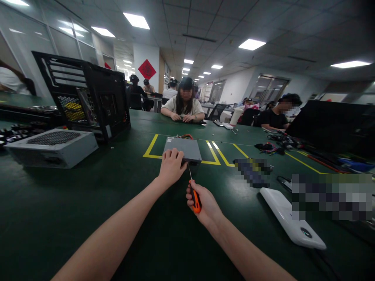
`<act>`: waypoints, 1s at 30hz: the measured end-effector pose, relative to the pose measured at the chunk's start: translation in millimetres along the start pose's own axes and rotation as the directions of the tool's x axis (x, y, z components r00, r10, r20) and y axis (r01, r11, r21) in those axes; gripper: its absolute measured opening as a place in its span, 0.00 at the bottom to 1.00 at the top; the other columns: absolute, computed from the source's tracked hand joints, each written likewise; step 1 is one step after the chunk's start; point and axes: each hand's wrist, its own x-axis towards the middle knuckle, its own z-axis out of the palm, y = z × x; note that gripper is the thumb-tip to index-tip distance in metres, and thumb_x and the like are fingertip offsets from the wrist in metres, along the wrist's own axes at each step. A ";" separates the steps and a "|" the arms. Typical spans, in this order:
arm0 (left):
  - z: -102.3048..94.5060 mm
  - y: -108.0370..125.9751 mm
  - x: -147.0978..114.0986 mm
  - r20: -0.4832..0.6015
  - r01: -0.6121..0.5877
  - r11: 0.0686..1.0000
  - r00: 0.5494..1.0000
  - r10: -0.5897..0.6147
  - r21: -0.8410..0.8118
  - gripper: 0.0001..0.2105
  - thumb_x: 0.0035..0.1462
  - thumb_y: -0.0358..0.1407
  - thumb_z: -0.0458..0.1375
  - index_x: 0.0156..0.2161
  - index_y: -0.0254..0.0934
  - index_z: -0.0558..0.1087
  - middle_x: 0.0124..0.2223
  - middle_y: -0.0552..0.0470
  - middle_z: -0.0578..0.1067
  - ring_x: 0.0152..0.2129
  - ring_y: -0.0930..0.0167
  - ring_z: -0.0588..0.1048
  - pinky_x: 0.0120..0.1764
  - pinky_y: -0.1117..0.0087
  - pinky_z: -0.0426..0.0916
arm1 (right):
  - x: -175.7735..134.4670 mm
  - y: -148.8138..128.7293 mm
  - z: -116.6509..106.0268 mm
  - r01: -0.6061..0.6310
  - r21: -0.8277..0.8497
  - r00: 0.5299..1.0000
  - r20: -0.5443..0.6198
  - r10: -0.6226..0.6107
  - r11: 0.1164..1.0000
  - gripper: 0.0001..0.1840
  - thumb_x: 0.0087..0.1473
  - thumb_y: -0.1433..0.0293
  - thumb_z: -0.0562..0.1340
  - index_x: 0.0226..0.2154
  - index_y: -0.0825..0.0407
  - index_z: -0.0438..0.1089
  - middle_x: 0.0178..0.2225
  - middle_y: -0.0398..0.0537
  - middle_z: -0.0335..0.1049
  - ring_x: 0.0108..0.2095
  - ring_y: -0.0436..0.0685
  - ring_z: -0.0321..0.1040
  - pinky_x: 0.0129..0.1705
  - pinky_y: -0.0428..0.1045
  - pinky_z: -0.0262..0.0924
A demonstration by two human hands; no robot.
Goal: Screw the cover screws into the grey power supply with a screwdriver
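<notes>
A flat grey computer power supply (187, 147) lies on the green table, with reddish wires at its far edge. My left hand (172, 167) rests over its near left side, the fingers bent on its top and pressing it. In my right hand (202, 201) is a screwdriver (195, 199) with an orange and black handle, fingers wrapped round it. The thin shaft points up and away toward the supply's near face. Whether the tip touches a screw cannot be made out.
An open black computer case (84, 93) and a larger silver power supply (52, 146) stand at left. Yellow tape (216, 154) marks the green table (140, 230). At right are a white device (293, 218), cables (269, 147) and a dark monitor (334, 127). A person (184, 102) sits opposite.
</notes>
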 end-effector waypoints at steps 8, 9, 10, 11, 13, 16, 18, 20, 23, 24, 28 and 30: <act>-3.4 3.8 -1.8 -0.013 0.003 1.000 1.000 -0.003 0.007 0.10 0.53 0.39 0.51 0.40 0.37 0.65 0.42 0.45 0.63 0.40 0.62 0.61 0.43 0.60 0.57 | -14.7 -14.2 -1.0 -0.089 -0.010 0.995 0.051 0.089 0.996 0.12 0.54 0.68 0.52 0.32 0.59 0.65 0.19 0.41 0.59 0.15 0.41 0.54 0.14 0.36 0.46; -3.4 4.0 -1.3 -0.013 0.002 1.000 1.000 -0.002 0.013 0.10 0.53 0.38 0.51 0.40 0.37 0.65 0.42 0.45 0.64 0.40 0.62 0.61 0.43 0.60 0.57 | -18.7 -14.4 -1.3 -0.087 0.003 0.995 0.055 0.087 0.996 0.11 0.54 0.68 0.52 0.32 0.59 0.65 0.19 0.41 0.59 0.15 0.41 0.53 0.14 0.36 0.46; -3.7 3.9 -0.6 -0.011 0.000 1.000 1.000 0.000 0.015 0.10 0.53 0.38 0.51 0.40 0.37 0.65 0.42 0.45 0.64 0.41 0.62 0.61 0.43 0.60 0.57 | -23.1 -13.9 -2.3 -0.084 0.014 0.995 0.060 0.083 0.996 0.11 0.54 0.68 0.53 0.32 0.59 0.65 0.19 0.41 0.59 0.15 0.41 0.53 0.14 0.37 0.46; -4.3 3.4 0.0 -0.006 -0.003 1.000 1.000 0.003 0.012 0.10 0.53 0.38 0.51 0.40 0.37 0.65 0.42 0.45 0.64 0.41 0.62 0.62 0.43 0.60 0.57 | -28.0 -12.8 -4.0 -0.077 0.024 0.995 0.063 0.075 0.997 0.11 0.54 0.68 0.53 0.32 0.59 0.65 0.19 0.42 0.60 0.15 0.42 0.54 0.14 0.37 0.47; -7.5 1.1 -0.1 0.011 -0.023 1.000 1.000 0.023 -0.017 0.10 0.54 0.37 0.50 0.41 0.37 0.66 0.42 0.45 0.64 0.41 0.62 0.62 0.44 0.60 0.57 | -38.9 -9.7 -10.1 -0.050 0.036 0.997 0.055 0.048 0.998 0.11 0.53 0.68 0.52 0.32 0.58 0.66 0.21 0.43 0.61 0.16 0.43 0.55 0.15 0.38 0.49; -17.6 -5.0 -7.8 -0.002 -0.056 0.995 0.998 0.056 -0.087 0.12 0.55 0.35 0.48 0.46 0.39 0.64 0.47 0.46 0.64 0.45 0.64 0.60 0.47 0.60 0.55 | -55.8 -6.1 -25.8 0.042 0.002 0.999 0.014 -0.042 0.999 0.10 0.52 0.73 0.52 0.36 0.58 0.66 0.23 0.45 0.63 0.20 0.45 0.59 0.19 0.40 0.54; -25.3 -9.8 -19.1 0.003 -0.079 0.989 0.997 0.079 -0.122 0.14 0.57 0.33 0.46 0.48 0.40 0.63 0.49 0.47 0.63 0.47 0.65 0.59 0.48 0.61 0.55 | -65.1 -5.1 -38.9 0.133 -0.075 0.991 0.007 -0.133 0.988 0.11 0.49 0.74 0.55 0.38 0.56 0.65 0.26 0.45 0.65 0.24 0.46 0.62 0.24 0.42 0.58; -30.6 -14.3 -32.6 0.109 -0.125 0.979 0.984 0.144 -0.164 0.13 0.58 0.33 0.45 0.46 0.40 0.65 0.45 0.48 0.66 0.43 0.67 0.63 0.45 0.64 0.59 | -71.3 -4.3 -51.7 0.234 -0.222 0.971 0.007 -0.238 0.947 0.15 0.47 0.72 0.59 0.41 0.55 0.64 0.27 0.43 0.65 0.24 0.46 0.62 0.25 0.42 0.59; -31.1 -21.1 -49.4 0.304 -0.135 0.964 0.931 0.203 -0.230 0.13 0.58 0.33 0.45 0.43 0.40 0.68 0.41 0.49 0.68 0.38 0.69 0.65 0.41 0.66 0.62 | -75.7 -3.2 -66.5 0.375 -0.456 0.914 0.036 -0.404 0.807 0.23 0.43 0.67 0.63 0.44 0.53 0.60 0.28 0.43 0.66 0.23 0.48 0.62 0.20 0.43 0.56; -29.6 -23.5 -52.8 0.346 -0.121 0.961 0.915 0.205 -0.249 0.13 0.58 0.33 0.45 0.44 0.40 0.69 0.40 0.49 0.68 0.38 0.69 0.65 0.41 0.66 0.62 | -76.8 -3.7 -69.8 0.410 -0.519 0.890 0.046 -0.454 0.750 0.23 0.43 0.66 0.64 0.42 0.53 0.61 0.28 0.44 0.67 0.23 0.49 0.62 0.19 0.43 0.55; -21.0 -32.1 -57.1 0.406 -0.094 0.951 0.889 0.214 -0.296 0.13 0.57 0.35 0.47 0.44 0.41 0.69 0.41 0.50 0.68 0.38 0.70 0.66 0.40 0.68 0.63 | -86.9 -16.5 -73.1 0.444 -0.756 0.784 0.068 -0.617 0.481 0.13 0.44 0.63 0.62 0.33 0.52 0.65 0.30 0.46 0.68 0.27 0.52 0.64 0.26 0.47 0.60; -17.4 -34.4 -56.5 0.394 -0.101 0.944 0.891 0.227 -0.314 0.11 0.57 0.35 0.47 0.42 0.42 0.71 0.40 0.51 0.68 0.37 0.70 0.67 0.38 0.70 0.63 | -96.0 -27.4 -69.2 0.451 -0.860 0.629 0.117 -0.769 0.238 0.09 0.47 0.65 0.60 0.33 0.52 0.67 0.35 0.48 0.68 0.34 0.54 0.65 0.38 0.51 0.60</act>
